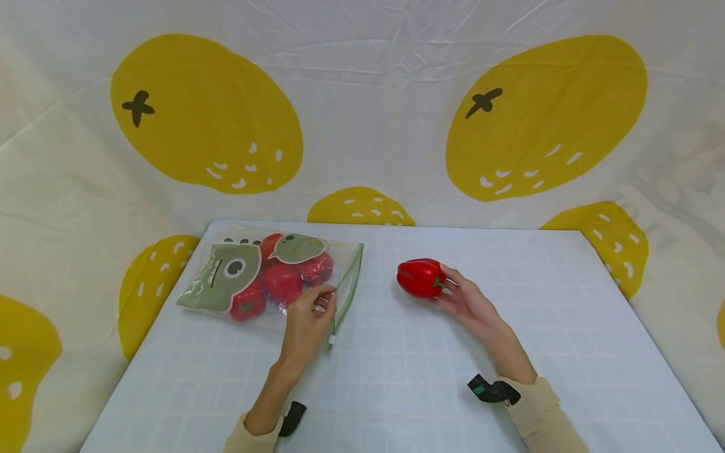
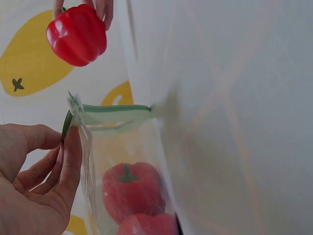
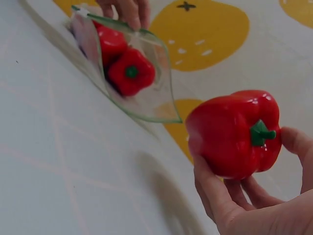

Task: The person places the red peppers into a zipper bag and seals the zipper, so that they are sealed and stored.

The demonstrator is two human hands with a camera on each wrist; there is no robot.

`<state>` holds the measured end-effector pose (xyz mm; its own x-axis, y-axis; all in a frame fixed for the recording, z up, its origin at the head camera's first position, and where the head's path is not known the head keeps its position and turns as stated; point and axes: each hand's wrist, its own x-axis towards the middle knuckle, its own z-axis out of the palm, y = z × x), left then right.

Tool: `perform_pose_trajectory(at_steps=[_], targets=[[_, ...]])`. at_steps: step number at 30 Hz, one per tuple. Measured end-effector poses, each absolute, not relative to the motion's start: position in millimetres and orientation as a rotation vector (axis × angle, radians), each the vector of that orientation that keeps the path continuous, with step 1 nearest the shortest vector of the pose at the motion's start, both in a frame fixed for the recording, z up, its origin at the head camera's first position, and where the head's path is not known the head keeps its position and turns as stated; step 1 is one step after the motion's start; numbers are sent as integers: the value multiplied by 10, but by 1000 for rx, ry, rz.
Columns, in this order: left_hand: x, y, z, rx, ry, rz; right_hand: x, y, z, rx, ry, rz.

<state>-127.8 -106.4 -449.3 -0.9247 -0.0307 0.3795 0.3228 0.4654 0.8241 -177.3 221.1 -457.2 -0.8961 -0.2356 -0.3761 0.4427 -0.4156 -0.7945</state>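
A clear zip bag with green monster prints lies on the left of the table, several red bell peppers inside it. My left hand pinches the green upper rim of its mouth between thumb and fingers, and the mouth gapes in the right wrist view. To the right of that mouth, my right hand holds another red bell pepper by its stem end, above the table and apart from the bag. The pepper's green stem faces back toward my right palm.
The white table has a pale grid pattern. Behind it and at the sides hangs a white cloth with big yellow fruit prints. A small white slider sits at the near end of the bag's zip.
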Motion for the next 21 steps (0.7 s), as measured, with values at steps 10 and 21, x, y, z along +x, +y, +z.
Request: perform_pose_trajectory(at_steps=[10,21], targets=[[-1287,-1068,-4503,-258,-2375,-1450,-1856,1910,-4593,240,1514,-2241],[-1281,-1068,-4479,-238,-2400,-1440,-1885,1595,-4594,183,1711,-2129]])
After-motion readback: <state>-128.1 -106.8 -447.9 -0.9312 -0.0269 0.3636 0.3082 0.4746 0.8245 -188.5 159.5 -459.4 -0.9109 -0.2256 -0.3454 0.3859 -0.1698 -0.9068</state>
